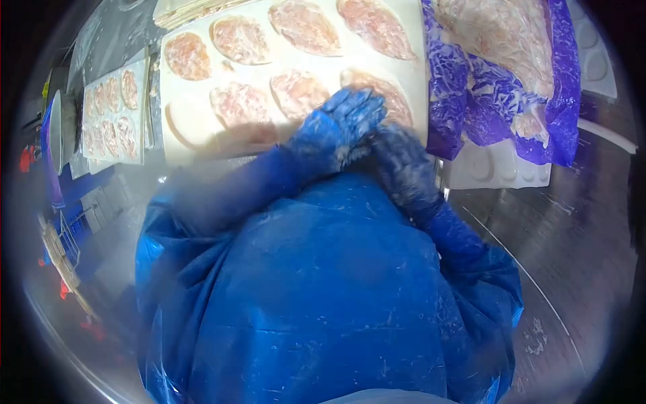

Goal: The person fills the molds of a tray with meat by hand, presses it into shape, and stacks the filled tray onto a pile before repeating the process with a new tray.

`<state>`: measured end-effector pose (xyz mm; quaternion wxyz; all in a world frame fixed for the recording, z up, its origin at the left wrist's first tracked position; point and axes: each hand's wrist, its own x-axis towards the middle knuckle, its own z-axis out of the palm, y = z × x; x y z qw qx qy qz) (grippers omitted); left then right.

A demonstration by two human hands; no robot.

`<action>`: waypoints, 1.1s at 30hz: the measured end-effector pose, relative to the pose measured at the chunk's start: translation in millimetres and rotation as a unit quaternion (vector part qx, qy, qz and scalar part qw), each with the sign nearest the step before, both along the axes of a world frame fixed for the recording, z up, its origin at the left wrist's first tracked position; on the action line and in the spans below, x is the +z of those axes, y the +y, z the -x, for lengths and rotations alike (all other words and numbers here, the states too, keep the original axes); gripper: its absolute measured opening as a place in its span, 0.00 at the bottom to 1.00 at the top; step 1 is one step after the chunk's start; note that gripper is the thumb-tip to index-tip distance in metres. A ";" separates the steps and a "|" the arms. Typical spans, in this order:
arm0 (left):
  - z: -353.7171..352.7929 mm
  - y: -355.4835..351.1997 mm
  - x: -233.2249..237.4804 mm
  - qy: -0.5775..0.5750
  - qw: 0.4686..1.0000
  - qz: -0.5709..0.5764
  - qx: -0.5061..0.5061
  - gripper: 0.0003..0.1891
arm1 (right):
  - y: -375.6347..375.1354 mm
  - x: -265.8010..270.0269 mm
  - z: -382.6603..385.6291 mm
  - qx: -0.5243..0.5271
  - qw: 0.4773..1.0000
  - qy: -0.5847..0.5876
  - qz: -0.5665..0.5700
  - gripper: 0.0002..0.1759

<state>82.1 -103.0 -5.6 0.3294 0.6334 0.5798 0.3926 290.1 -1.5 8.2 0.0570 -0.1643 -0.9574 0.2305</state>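
In front of me lies a white mould tray (420, 87) with two rows of drop-shaped hollows, most filled with pale pink raw meat (306, 27). My left hand (346, 121), in a wet blue glove, reaches across the lower right part of the tray with its fingers stretched out. It overlaps the meat in the last hollow (387, 94) of the lower row. Close beside it, at the tray's near edge, my right hand (404, 161) is smeared by motion, and its fingers are partly hidden. The lower left hollow (188, 126) holds no meat.
A large heap of raw meat (505, 34) rests on purple plastic sheeting (565, 114) at the right. Another white mould (494, 168) shows below the sheeting. A smaller filled tray (114, 121) stands at the left. Stacked sheets (195, 12) lie at the back.
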 end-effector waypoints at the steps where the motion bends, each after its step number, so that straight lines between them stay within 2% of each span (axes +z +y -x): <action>1: -3.8 2.2 6.0 0.253 0.967 -0.009 -0.012 0.31 | 7.2 -0.9 -1.3 -0.005 1.000 0.000 -0.004 0.27; 3: -2.2 1.0 23.0 0.271 0.962 -0.009 -0.001 0.31 | 27.8 -0.9 -4.7 0.039 0.996 0.073 0.039 0.28; 4: -0.9 1.9 28.0 0.290 0.957 -0.003 0.015 0.32 | 27.4 -3.0 -7.7 0.001 0.997 0.063 0.054 0.33; 5: -2.4 4.8 26.9 0.288 0.957 -0.010 0.015 0.32 | 31.8 -4.5 -4.0 -0.001 0.997 0.061 0.047 0.33; 7: -5.2 5.0 16.3 0.219 0.975 0.030 0.023 0.29 | 38.4 -6.4 6.2 0.099 0.991 0.092 0.016 0.31; 8: -1.7 2.6 9.1 0.255 0.966 0.016 0.022 0.30 | 52.0 -14.3 9.1 0.140 0.975 0.174 -0.013 0.26; 9: -1.7 3.5 13.9 0.256 0.966 0.015 0.022 0.30 | 65.3 -16.6 12.3 0.140 0.975 0.174 -0.015 0.26; 10: -1.5 5.4 21.6 0.245 0.969 0.040 0.014 0.30 | 79.6 -18.0 16.5 0.079 0.945 0.187 -0.255 0.24; 11: -0.6 8.5 26.0 0.235 0.970 0.064 0.006 0.30 | 97.5 -19.5 22.5 0.014 0.856 0.190 -0.480 0.23; 12: -0.3 10.2 26.8 0.236 0.970 0.062 0.009 0.30 | 119.0 -21.8 28.9 -0.053 0.714 0.182 -0.674 0.22; 13: -0.6 10.1 27.4 0.241 0.967 0.086 0.004 0.32 | 165.3 -16.4 36.9 -0.039 0.578 0.019 -0.815 0.22; 14: -0.8 10.1 27.8 0.246 0.963 0.110 -0.001 0.34 | 255.2 -58.8 36.2 -0.062 0.751 0.125 -0.645 0.23; 15: -0.9 10.5 27.5 0.247 0.963 0.110 0.002 0.34 | 238.3 22.0 70.8 -0.066 0.929 0.164 -0.325 0.26; 17: -0.7 10.6 26.0 0.235 0.966 0.104 0.001 0.33 | 303.0 -10.8 95.4 -0.238 0.935 0.117 -0.236 0.25; 20: 2.0 12.2 33.7 0.217 0.970 0.107 -0.001 0.33 | 347.6 -82.4 99.4 -0.182 0.944 0.167 -0.220 0.23; 21: 3.2 10.3 33.6 0.216 0.970 0.108 0.005 0.33 | 347.5 -78.6 95.6 -0.177 0.945 0.168 -0.219 0.23; 23: 6.1 4.8 31.8 0.194 0.979 0.068 0.015 0.30 | 330.8 -60.0 73.3 -0.201 0.968 0.136 0.060 0.18; 24: 10.0 1.6 30.4 0.191 0.979 0.068 0.025 0.30 | 326.9 -49.6 61.8 -0.202 0.965 0.152 0.076 0.17; 26: 17.9 -9.5 26.5 0.117 0.988 -0.058 0.087 0.30 | 290.6 -11.9 51.0 -0.202 0.950 0.179 0.155 0.16; 27: 20.7 -14.8 24.6 0.116 0.987 -0.052 0.100 0.30 | 258.6 22.5 54.8 -0.205 0.935 0.190 0.218 0.15; 29: 30.0 -25.5 22.0 0.026 0.981 -0.043 0.189 0.32 | 197.2 65.5 71.5 -0.190 0.922 0.144 0.305 0.17; 30: 41.3 -25.4 30.0 0.008 0.979 -0.093 0.182 0.32 | 171.6 74.1 79.2 -0.126 0.931 0.131 0.317 0.18; 31: 43.7 -26.0 40.5 0.017 0.976 -0.087 0.198 0.32 | 151.5 78.0 89.0 -0.061 0.936 0.119 0.325 0.19; 32: 44.0 -23.8 50.2 -0.051 0.965 -0.107 0.235 0.30 | 133.4 64.8 95.2 -0.046 0.935 0.118 0.332 0.19; 33: 44.4 -23.9 57.0 -0.120 0.947 -0.131 0.268 0.29 | 114.3 41.1 96.4 -0.032 0.909 0.106 0.401 0.17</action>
